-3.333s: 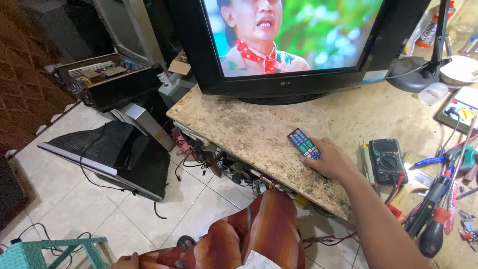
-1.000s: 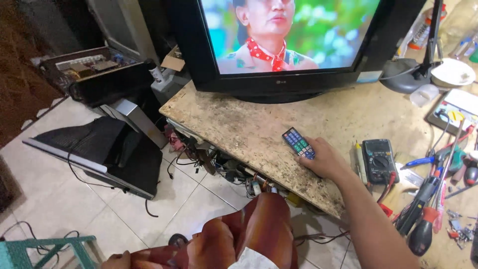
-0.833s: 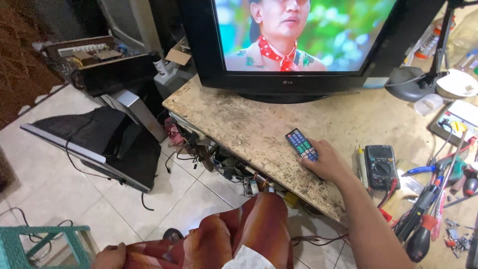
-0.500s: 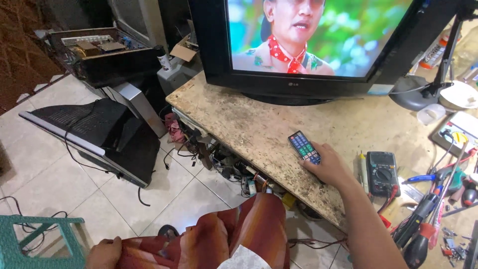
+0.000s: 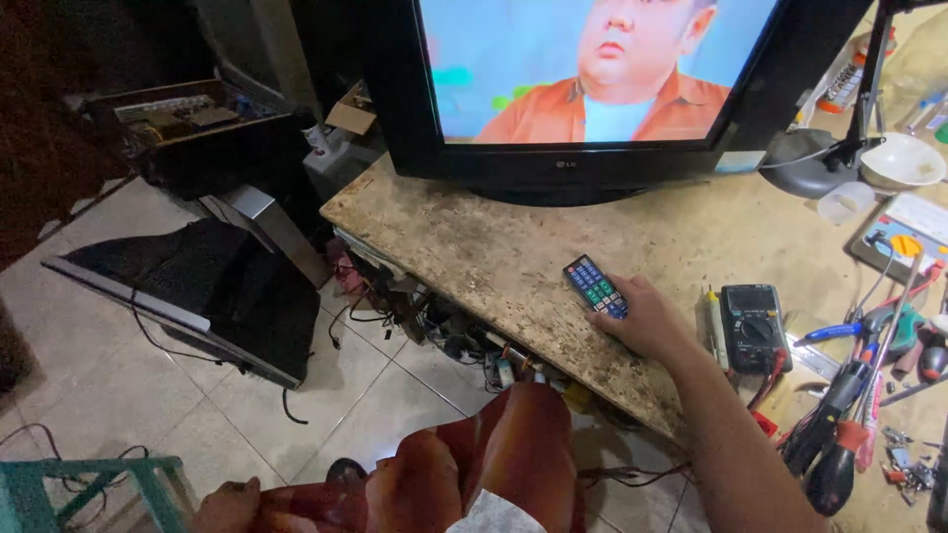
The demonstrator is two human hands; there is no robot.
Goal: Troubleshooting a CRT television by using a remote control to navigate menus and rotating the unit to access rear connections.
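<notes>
My right hand (image 5: 645, 319) rests on the worn stone-topped workbench (image 5: 474, 247) and grips a dark remote control (image 5: 593, 285) with coloured buttons, its front end toward the big black television (image 5: 592, 89). The screen shows a person in an orange shirt against a blue background. My left hand (image 5: 229, 505) lies low at the bottom edge, resting on my leg in red-brown cloth (image 5: 474, 464), and holds nothing that I can see.
A black multimeter (image 5: 752, 326) lies just right of my hand, with screwdrivers and pliers (image 5: 839, 415) beyond it. A desk lamp base (image 5: 805, 158) and white bowl (image 5: 901, 158) stand at the right. A flat screen (image 5: 188, 296) lies on the tiled floor, beside open electronics (image 5: 178, 118).
The picture on the television switched from a person in a light top with a red scarf on green to a person in an orange shirt on blue. My right hand kept the remote.
</notes>
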